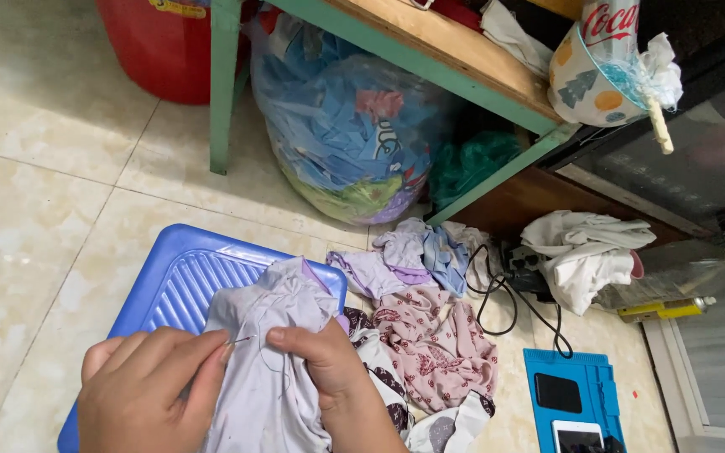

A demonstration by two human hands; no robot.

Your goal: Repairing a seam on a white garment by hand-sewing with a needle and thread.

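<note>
Pinching a thin needle (241,341), the left hand (148,390) works soft, limp pale cloth (266,369) that the right hand (325,361) grips bunched over the blue tray (169,281).

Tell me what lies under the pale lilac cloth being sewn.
A blue ribbed tray lies under the lilac cloth, which the left hand and right hand hold. Its near right part is covered, so anything there is hidden.

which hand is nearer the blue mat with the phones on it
Right. The right hand pinches the pale lilac cloth closer to the blue mat, at lower right. The left hand, holding a needle, is farther away.
</note>
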